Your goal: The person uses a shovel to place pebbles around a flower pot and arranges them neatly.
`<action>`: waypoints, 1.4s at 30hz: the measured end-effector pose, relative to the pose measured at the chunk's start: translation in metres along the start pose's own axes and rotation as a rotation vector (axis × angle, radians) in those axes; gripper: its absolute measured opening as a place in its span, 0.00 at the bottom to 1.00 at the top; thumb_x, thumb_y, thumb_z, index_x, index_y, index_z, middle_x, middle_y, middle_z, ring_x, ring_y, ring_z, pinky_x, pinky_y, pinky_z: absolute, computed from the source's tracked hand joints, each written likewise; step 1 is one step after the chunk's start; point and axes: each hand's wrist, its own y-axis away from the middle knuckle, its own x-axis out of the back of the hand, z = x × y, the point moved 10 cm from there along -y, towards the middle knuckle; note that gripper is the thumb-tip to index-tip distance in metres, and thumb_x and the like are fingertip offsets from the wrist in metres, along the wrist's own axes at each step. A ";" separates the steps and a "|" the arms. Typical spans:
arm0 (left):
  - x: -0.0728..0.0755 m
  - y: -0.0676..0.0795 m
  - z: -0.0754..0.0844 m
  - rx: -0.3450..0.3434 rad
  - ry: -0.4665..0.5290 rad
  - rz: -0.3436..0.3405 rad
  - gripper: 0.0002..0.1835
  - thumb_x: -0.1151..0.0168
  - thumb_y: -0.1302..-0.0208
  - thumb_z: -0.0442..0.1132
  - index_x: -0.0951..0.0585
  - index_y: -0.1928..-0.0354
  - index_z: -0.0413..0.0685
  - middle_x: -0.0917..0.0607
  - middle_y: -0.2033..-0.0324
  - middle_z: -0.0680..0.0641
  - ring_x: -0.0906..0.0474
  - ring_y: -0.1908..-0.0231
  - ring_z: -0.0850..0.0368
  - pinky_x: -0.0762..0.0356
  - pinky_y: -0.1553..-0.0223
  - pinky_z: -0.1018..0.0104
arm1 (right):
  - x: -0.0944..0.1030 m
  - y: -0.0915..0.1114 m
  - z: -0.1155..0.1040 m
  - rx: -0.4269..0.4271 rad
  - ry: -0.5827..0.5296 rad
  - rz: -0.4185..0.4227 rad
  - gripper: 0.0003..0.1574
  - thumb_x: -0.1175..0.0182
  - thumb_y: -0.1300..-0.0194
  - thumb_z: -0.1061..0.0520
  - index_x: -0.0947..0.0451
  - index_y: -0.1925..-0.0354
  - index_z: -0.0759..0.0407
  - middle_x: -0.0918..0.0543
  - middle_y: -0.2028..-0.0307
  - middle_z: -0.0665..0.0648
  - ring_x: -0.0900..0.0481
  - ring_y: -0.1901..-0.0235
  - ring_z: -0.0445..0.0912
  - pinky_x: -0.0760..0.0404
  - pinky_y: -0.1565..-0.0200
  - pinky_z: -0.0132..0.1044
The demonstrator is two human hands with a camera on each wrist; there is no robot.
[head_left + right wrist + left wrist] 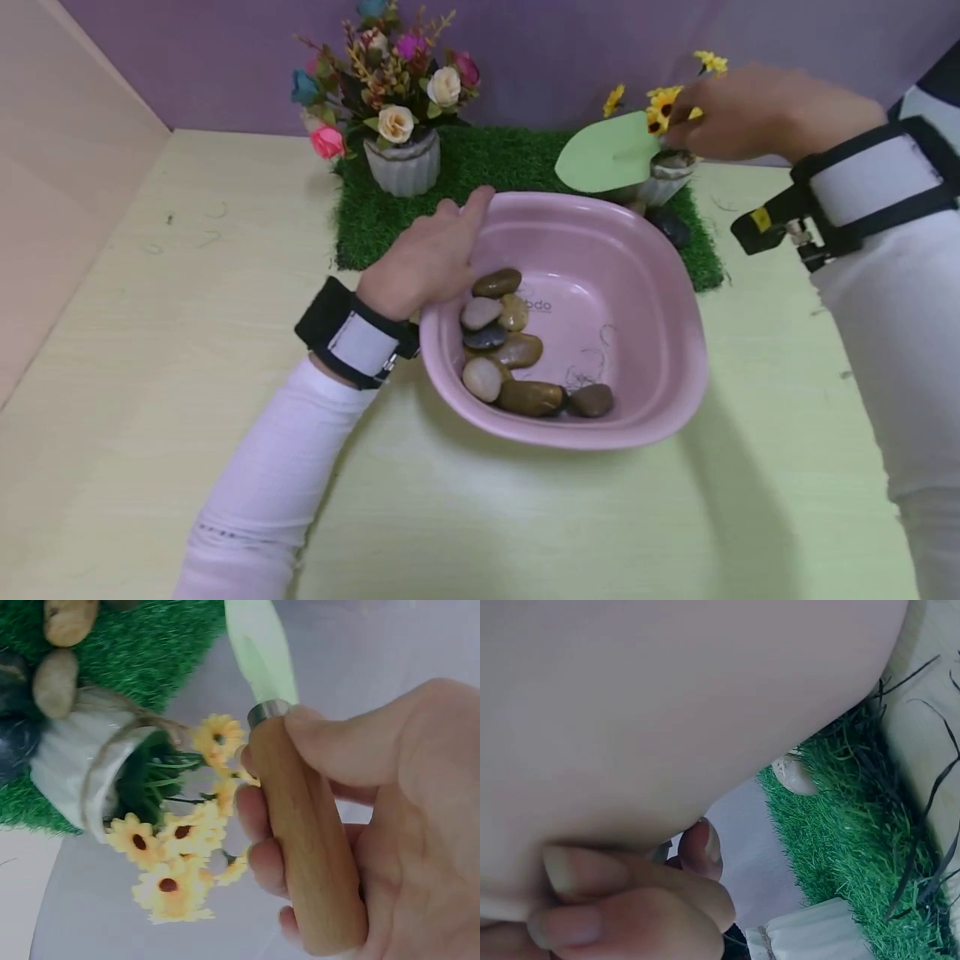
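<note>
A pink plastic basin (573, 435) stands in the middle, with several smooth stones (531, 397) gathered along its left and front sides. My left hand (426, 260) grips the basin's left rim; curled fingers (637, 922) show in the left wrist view. Over the back right, my right hand (750, 112) holds a garden trowel (606, 154) with a pale green blade pointing left. In the right wrist view, its wooden handle (307, 840) lies within my curled fingers. Behind the blade is a pot (82, 750) of yellow flowers (180, 832), partly hidden in the head view.
A strip of artificial grass (510, 154) runs behind the basin along the purple wall (547, 50). On it, at the back left, stands a white pot (405, 162) of mixed flowers. A dark stone (669, 227) lies near the basin's right rim. Loose grass bits dot the pale table (187, 333).
</note>
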 end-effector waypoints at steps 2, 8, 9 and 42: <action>0.000 0.000 0.001 -0.004 0.000 0.000 0.42 0.45 0.29 0.38 0.57 0.22 0.57 0.32 0.38 0.33 0.24 0.52 0.41 0.20 0.54 0.50 | 0.003 0.005 0.001 -0.005 -0.029 0.019 0.37 0.65 0.22 0.43 0.40 0.29 0.68 0.33 0.35 0.77 0.34 0.40 0.73 0.35 0.42 0.70; 0.000 -0.001 0.001 -0.011 -0.014 0.003 0.43 0.45 0.30 0.37 0.58 0.22 0.57 0.31 0.39 0.32 0.24 0.52 0.41 0.20 0.55 0.50 | 0.019 0.024 -0.013 0.062 -0.041 0.131 0.33 0.60 0.23 0.41 0.31 0.32 0.57 0.22 0.42 0.68 0.27 0.47 0.65 0.35 0.45 0.66; 0.000 -0.001 0.001 -0.011 -0.015 0.002 0.43 0.45 0.30 0.37 0.58 0.22 0.57 0.31 0.39 0.32 0.24 0.52 0.41 0.20 0.55 0.50 | 0.021 0.027 -0.019 0.084 -0.034 0.148 0.30 0.59 0.24 0.42 0.28 0.35 0.55 0.20 0.43 0.66 0.26 0.47 0.63 0.38 0.43 0.67; 0.000 0.000 0.003 -0.025 -0.021 0.013 0.42 0.47 0.29 0.36 0.58 0.22 0.55 0.31 0.40 0.30 0.21 0.59 0.41 0.19 0.64 0.54 | -0.058 0.057 -0.132 0.255 0.191 0.020 0.05 0.41 0.39 0.55 0.21 0.63 0.52 0.20 0.69 0.52 0.28 0.64 0.52 0.41 0.49 0.54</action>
